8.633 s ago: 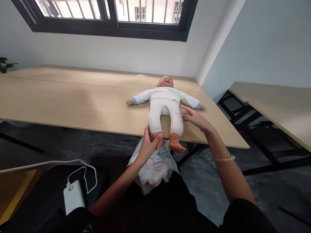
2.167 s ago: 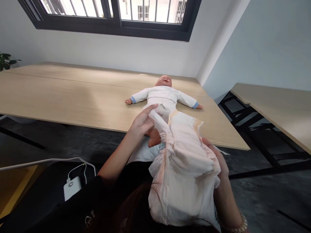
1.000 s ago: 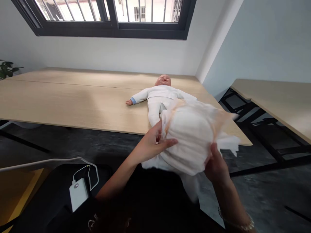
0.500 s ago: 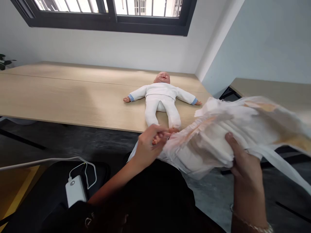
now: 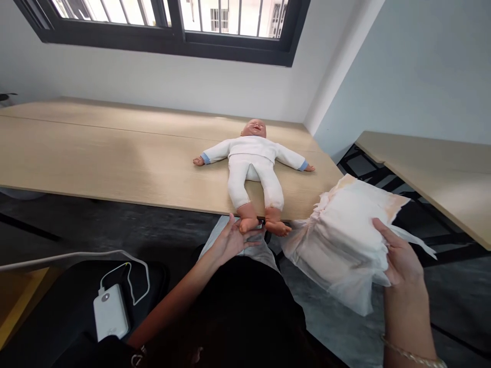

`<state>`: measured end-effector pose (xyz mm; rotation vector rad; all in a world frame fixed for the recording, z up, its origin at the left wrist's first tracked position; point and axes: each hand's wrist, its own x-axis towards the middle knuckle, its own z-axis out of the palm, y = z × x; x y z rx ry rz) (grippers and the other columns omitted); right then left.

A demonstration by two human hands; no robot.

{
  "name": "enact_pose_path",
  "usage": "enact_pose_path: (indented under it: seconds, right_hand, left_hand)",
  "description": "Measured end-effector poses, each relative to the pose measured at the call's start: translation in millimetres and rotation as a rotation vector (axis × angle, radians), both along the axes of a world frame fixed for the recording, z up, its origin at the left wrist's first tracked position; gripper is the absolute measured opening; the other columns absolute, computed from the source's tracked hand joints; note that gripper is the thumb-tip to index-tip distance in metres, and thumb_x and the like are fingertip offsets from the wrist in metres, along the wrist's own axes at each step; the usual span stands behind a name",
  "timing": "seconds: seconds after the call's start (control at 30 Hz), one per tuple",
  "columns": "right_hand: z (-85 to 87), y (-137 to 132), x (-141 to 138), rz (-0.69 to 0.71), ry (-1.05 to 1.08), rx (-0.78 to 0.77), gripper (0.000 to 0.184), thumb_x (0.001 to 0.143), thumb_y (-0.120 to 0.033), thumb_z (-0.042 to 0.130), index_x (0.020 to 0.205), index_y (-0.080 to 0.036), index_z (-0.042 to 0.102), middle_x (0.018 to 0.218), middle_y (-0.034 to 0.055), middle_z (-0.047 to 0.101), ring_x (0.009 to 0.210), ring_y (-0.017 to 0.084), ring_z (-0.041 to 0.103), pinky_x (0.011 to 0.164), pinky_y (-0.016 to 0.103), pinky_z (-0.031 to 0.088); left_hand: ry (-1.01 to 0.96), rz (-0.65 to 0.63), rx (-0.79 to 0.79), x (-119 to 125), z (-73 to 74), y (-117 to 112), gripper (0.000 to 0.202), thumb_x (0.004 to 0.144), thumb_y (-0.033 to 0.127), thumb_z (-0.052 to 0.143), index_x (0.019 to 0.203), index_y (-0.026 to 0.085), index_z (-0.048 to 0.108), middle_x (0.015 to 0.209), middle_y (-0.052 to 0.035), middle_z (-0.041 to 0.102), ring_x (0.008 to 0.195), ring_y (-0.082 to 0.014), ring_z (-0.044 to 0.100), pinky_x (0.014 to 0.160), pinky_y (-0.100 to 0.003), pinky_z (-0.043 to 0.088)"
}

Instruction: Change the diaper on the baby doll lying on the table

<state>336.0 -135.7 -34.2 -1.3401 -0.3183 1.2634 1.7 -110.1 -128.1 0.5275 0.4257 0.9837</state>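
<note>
A baby doll (image 5: 253, 163) in a white suit lies on its back on the wooden table (image 5: 115, 158), head toward the window, bare feet over the near edge. My left hand (image 5: 232, 240) is under the doll's left-side foot, fingers spread and touching it. My right hand (image 5: 399, 255) grips a crumpled white diaper (image 5: 341, 240) with pale orange trim, held out to the right of the doll's feet and below the table edge.
A white power bank (image 5: 109, 317) with a cable lies on a black surface at lower left. A second wooden table (image 5: 433, 168) stands at the right, with black frames beneath. Behind the table are a white wall and a dark-framed window (image 5: 172, 25).
The diaper has swung from in front of the doll to the right and down, now in my right hand alone. My left hand let go of it and went to the doll's foot.
</note>
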Motion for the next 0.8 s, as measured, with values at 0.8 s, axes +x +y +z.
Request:
enact_pose_path:
  seconds: [0.8]
  right_hand:
    - [-13.2, 54.9, -99.6, 0.67, 0.179, 0.034, 0.018, 0.082, -0.033, 0.072, 0.081, -0.015, 0.076, 0.074, 0.0045, 0.076, 0.061, 0.018, 0.072, 0.062, 0.028, 0.062]
  left_hand:
    - [-0.095, -0.146, 0.156, 46.7, 139.7, 33.6, 0.063, 0.087, 0.078, 0.041, 0.117, 0.026, 0.056, 0.139, -0.0121, 0.062, 0.137, -0.0361, 0.052, 0.103, -0.051, 0.042]
